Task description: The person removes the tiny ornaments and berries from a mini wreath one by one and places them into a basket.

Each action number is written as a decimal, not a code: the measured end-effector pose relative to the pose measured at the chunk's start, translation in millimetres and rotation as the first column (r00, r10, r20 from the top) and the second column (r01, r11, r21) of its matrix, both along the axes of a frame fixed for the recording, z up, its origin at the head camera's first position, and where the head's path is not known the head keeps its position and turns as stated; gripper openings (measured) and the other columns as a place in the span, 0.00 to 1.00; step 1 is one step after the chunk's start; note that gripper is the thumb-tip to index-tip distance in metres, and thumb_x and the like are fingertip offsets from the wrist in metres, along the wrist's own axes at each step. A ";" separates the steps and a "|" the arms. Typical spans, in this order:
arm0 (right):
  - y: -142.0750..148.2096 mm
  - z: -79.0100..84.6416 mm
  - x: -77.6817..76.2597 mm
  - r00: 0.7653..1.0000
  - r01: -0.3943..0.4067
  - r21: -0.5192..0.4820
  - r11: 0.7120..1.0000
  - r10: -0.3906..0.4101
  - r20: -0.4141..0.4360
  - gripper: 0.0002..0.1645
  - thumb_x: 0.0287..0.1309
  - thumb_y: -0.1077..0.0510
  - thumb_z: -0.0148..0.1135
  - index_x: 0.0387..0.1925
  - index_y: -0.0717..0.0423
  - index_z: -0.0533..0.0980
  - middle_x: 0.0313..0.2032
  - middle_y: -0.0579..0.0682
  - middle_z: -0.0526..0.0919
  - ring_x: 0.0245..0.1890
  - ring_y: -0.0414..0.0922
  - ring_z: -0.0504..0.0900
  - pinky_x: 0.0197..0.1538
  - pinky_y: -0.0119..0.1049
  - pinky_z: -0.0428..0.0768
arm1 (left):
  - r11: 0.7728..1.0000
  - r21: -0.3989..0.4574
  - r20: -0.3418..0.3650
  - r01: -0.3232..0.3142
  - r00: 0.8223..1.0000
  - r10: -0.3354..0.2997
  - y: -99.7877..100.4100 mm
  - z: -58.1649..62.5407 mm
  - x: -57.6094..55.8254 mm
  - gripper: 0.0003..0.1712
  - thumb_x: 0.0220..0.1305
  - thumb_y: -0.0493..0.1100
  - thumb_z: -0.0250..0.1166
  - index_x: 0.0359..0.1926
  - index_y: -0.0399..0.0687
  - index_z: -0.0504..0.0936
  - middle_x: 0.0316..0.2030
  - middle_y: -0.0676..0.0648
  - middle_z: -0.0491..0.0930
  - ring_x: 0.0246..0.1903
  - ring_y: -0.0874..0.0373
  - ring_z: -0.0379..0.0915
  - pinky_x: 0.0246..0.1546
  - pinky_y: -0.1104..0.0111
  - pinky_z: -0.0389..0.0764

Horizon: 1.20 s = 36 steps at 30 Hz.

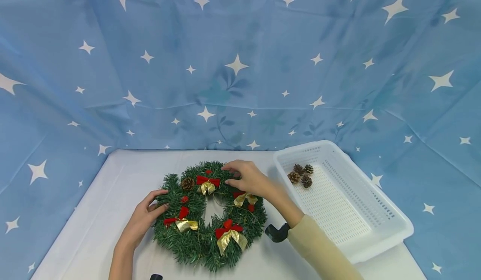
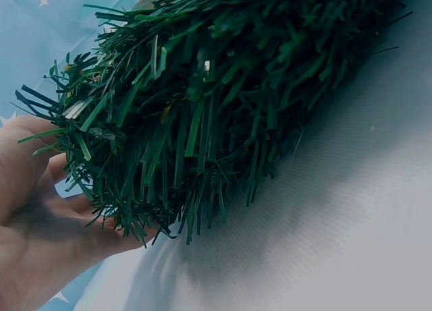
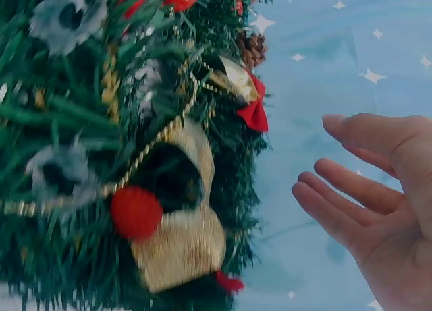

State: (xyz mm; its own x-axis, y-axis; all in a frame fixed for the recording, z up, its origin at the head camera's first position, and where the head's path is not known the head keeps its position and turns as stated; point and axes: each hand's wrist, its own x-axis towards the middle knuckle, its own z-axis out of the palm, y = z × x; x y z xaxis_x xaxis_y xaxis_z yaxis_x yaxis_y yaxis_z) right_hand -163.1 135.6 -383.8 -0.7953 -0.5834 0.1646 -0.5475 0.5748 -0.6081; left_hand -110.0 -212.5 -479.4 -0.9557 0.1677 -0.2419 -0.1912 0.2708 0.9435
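Observation:
A green Christmas wreath [image 1: 174,240] lies on the white table, trimmed with red and gold bows [image 1: 231,239], red berries, a thin gold bead string and one pine cone [image 1: 187,184] at its upper left. My left hand [image 1: 144,215] grips the wreath's left edge; in the left wrist view its fingers [image 2: 81,240] reach beneath the green needles while the thumb lies over them. Above the wreath's upper right part is my right hand [image 1: 249,179], holding nothing. The right wrist view shows its fingers [image 3: 358,189] loosely bent, with a gap between them and the wreath.
To the right stands a white plastic basket [image 1: 391,230] with perforated sides, set at an angle. Several small pine cones [image 1: 306,180] sit at its far left end. A blue star-patterned cloth [image 1: 240,88] hangs behind the table [image 1: 94,230].

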 end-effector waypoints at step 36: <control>-65.5 -17.8 -11.5 0.997 -0.083 0.096 0.992 0.083 0.007 0.22 0.69 0.61 0.66 0.63 0.58 0.78 0.58 0.55 0.84 0.54 0.49 0.85 0.52 0.33 0.84 | 1.000 -0.005 0.000 -0.001 1.000 0.001 -0.4 0.8 0.2 0.34 0.75 0.50 0.63 0.76 0.50 0.63 0.82 0.38 0.40 0.78 0.27 0.38 0.70 0.30 0.58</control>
